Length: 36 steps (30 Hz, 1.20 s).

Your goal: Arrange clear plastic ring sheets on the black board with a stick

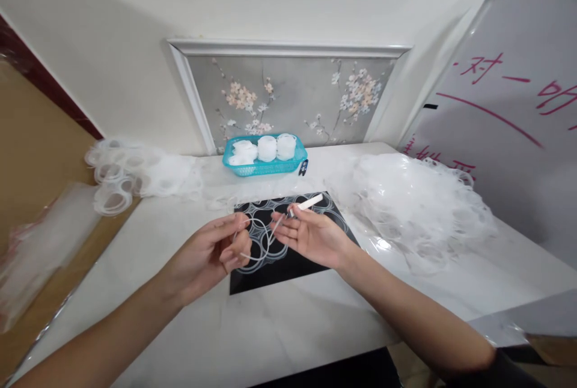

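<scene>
From the head camera, a thin, clear, flexible plastic ring [252,238] hangs between both hands above a black mat [288,256] on the white table [279,328]. The left hand [211,256] pinches its near edge, fingers curled; the right hand [311,233], half open, pinches it along with a white stick [310,202].

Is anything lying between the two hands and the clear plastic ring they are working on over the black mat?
Nothing visible does. The left hand already pinches the clear ring, and the right hand, holding a white stick tool, touches it too. The black mat lies underneath; the ring piles sit off to both sides.
</scene>
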Each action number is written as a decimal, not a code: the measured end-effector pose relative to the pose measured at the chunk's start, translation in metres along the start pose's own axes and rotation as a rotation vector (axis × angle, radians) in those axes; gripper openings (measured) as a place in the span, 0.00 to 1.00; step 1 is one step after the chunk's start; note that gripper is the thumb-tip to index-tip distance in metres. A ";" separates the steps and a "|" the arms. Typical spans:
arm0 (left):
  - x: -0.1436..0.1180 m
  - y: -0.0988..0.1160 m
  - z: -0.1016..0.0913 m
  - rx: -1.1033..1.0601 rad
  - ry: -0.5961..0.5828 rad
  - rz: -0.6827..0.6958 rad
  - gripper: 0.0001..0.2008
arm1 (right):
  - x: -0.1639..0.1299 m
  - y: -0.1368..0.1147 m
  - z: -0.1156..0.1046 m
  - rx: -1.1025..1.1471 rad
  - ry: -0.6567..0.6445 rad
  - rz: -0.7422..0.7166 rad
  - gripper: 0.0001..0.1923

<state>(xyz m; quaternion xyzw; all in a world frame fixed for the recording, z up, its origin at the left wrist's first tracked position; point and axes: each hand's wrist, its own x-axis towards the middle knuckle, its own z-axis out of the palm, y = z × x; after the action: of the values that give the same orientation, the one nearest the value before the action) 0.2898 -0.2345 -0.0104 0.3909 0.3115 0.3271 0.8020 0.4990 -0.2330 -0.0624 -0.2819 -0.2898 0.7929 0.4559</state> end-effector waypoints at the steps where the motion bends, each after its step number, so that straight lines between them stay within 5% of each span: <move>1: 0.000 -0.001 0.000 0.008 -0.020 -0.009 0.12 | 0.000 0.002 0.003 0.018 -0.062 0.023 0.10; 5: 0.007 -0.009 -0.010 0.038 0.011 -0.021 0.11 | -0.002 0.009 0.007 -0.027 -0.205 0.039 0.11; 12: 0.023 -0.025 -0.023 0.212 0.112 -0.032 0.13 | -0.001 0.014 0.004 0.027 -0.188 0.087 0.12; 16: 0.021 -0.037 -0.030 0.738 0.218 0.148 0.12 | 0.002 0.008 -0.004 -0.133 -0.020 -0.207 0.12; 20: 0.010 -0.063 -0.043 1.390 0.017 0.392 0.14 | 0.004 0.018 -0.016 -0.716 0.197 -0.366 0.13; 25: 0.005 -0.094 -0.053 1.866 -0.221 0.777 0.17 | 0.006 0.053 -0.024 -1.067 0.219 -0.348 0.10; 36: 0.004 -0.100 -0.054 1.933 -0.212 0.857 0.18 | 0.007 0.064 -0.027 -1.158 0.265 -0.371 0.09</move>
<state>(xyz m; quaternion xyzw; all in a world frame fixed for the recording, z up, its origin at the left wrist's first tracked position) 0.2793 -0.2569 -0.1220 0.9658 0.2039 0.1602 -0.0082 0.4796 -0.2479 -0.1273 -0.5245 -0.6579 0.3729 0.3912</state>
